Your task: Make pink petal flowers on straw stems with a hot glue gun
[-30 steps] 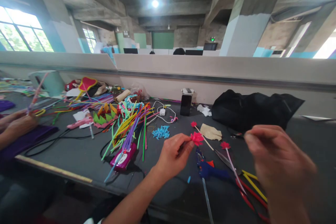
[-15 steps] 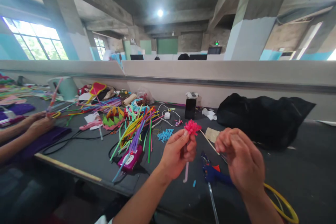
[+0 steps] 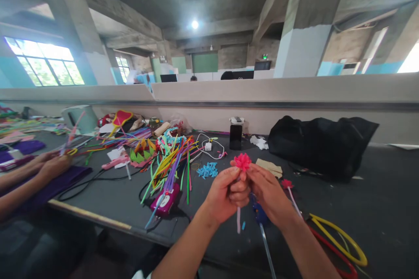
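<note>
A bright pink craft flower (image 3: 242,162) on a pale fuzzy stem (image 3: 238,220) is held upright above the table. My left hand (image 3: 225,194) is closed round the stem just under the petals. From the other side, my right hand (image 3: 263,187) pinches at the flower's right edge, its fingertips meeting the left ones. Partly hidden beneath my right hand lies a blue glue gun (image 3: 258,213) with a clear glue stick (image 3: 267,248). A second pink-red flower (image 3: 287,184) with a pale stem rests beyond my right wrist.
Small blue pieces (image 3: 207,170) are heaped left of my hands. Colourful pipe cleaners (image 3: 166,165) spread over a purple box (image 3: 166,200). A phone (image 3: 235,137) stands behind, a black bag (image 3: 321,146) to the right. Yellow-and-red handles (image 3: 347,237) lie at lower right. A co-worker's hands (image 3: 54,165) work at left.
My right hand has moved left from beside the flower and its fingers now touch it. The second flower and the red handle have come into view. The camera view has shifted slightly.
</note>
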